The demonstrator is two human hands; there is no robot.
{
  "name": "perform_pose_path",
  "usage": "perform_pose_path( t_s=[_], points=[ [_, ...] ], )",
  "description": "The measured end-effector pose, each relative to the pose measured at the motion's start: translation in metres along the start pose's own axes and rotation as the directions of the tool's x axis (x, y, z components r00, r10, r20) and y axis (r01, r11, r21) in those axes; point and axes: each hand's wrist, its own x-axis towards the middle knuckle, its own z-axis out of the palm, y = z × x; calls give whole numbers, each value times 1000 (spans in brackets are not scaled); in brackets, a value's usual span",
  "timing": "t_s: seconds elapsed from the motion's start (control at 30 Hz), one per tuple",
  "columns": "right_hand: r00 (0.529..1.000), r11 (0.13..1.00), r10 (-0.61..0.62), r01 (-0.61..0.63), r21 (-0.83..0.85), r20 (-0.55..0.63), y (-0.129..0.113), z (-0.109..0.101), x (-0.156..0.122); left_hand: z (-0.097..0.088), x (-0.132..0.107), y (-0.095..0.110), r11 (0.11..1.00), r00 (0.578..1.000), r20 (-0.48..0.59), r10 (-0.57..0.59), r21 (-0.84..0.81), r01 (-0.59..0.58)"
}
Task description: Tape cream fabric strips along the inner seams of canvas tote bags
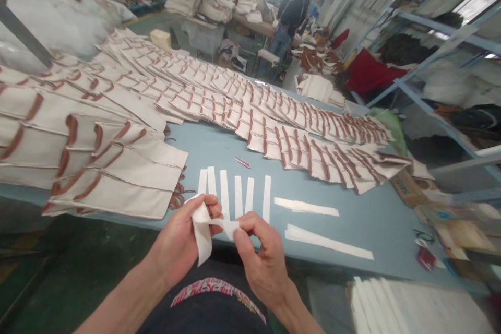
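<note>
White strip (202,237): 1, limp and twisted, suspended between both hands at the near edge of the bench (207,146); whether of 1 layer or 2, could not be told.

Left hand (180,240): palm up, fingers curled about the strip, thumb over it, a loose tail hanging below.

Right hand (263,255): thumb and forefinger pinched on the strip's other end.

Laid strips (238,195): at least 6, side by side just beyond the hands, lower ends partly hidden.

Crosswise strips (311,206): 2 groups, to the right.

Pink tool (242,162): 1, beyond the row.

Cream panels (133,177): brown-trimmed, overlapping, left and far side.

Hazards, as judged: a hard pull between the 2 hands might have torn or stretched the strip; its slack twist might have set into a crease; a loosened left grasp could have dropped the tail; a low knuckle could have knocked the laid strips askew.
</note>
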Motion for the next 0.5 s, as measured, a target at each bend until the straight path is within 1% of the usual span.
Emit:
perform_pose_path(
  t_s=[0.07, 0.17, 0.2, 0.23, 0.27, 0.3, 0.33, 0.37, 0.4, 0.43, 0.5],
  points=[
    [998, 996, -32, 28, -83, -52, 2, -4, 7, -8, 2, -4, 992, 999, 35, 30, 122, -34],
    [980, 976, -132, 103, -192, -148, 7, -9, 17, -17, 3, -13, 956, 986, 152, 65, 272, -105],
    [976, 975, -136, 102, -197, -169, 9, -9, 18, -20, 3, -17, 944, 980, 188, 63, 309, -120],
    [976, 982, -106, 73, -173, -189, 10, -8, 18, -23, 3, -22, 932, 975, 214, 56, 338, -128],
    [977, 993, -38, 14, -114, -208, 11, -7, 15, -25, 2, -27, 923, 973, 226, 47, 364, -129],
    [973, 997, 68, -73, -17, -220, 12, -3, 11, -27, 2, -33, 914, 974, 225, 35, 386, -122],
    [957, 978, 196, -176, 108, -216, 13, 2, 6, -30, 2, -38, 906, 976, 215, 23, 409, -111],
    [926, 931, 322, -272, 242, -198, 15, 8, -1, -32, 3, -43, 897, 980, 199, 13, 432, -99],
    [886, 858, 435, -355, 372, -158, 17, 16, -7, -34, 4, -48, 886, 983, 183, 6, 454, -90],
    [844, 780, 521, -410, 473, -128, 20, 24, -13, -36, 5, -53, 876, 986, 170, 2, 474, -83],
    [778, 658, 618, -436, 613, -111, 26, 39, -21, -39, 8, -60, 867, 987, 158, -20, 494, -62]
  ],
)
